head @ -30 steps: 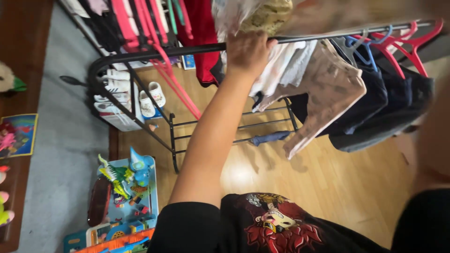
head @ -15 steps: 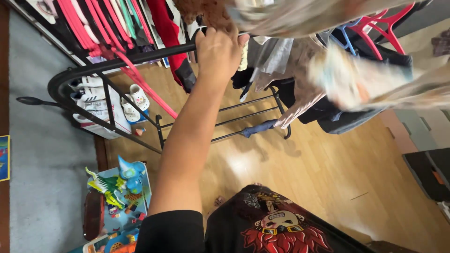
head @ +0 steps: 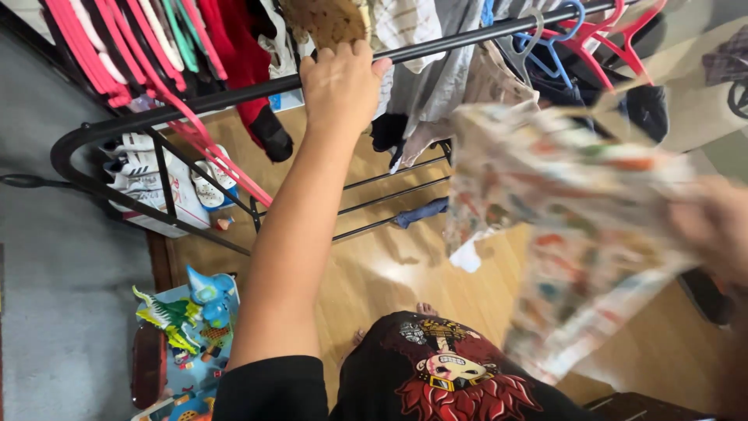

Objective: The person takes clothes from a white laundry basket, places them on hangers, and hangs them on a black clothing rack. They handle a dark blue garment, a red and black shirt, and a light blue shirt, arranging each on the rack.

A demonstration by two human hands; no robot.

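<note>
My left hand (head: 340, 84) reaches up to the black rail (head: 234, 93) of a clothes rack and closes on a brown spotted garment (head: 327, 19) hanging there. My right hand (head: 713, 226), blurred at the right edge, holds a pale printed garment (head: 576, 226) that hangs in front of the rack. Several clothes and pink, red and blue hangers (head: 580, 35) hang along the rail.
Pink hangers (head: 101, 47) crowd the rack's left end. White shoes and a box (head: 167, 187) sit on the rack's lower shelf. Dinosaur toys (head: 183, 316) lie on the grey carpet at lower left. A blue cloth (head: 421, 212) lies on the wooden floor under the rack.
My right hand has pulled the printed garment off the rail and down to the right. My left hand has stayed on the rail. The camera has shifted slightly.
</note>
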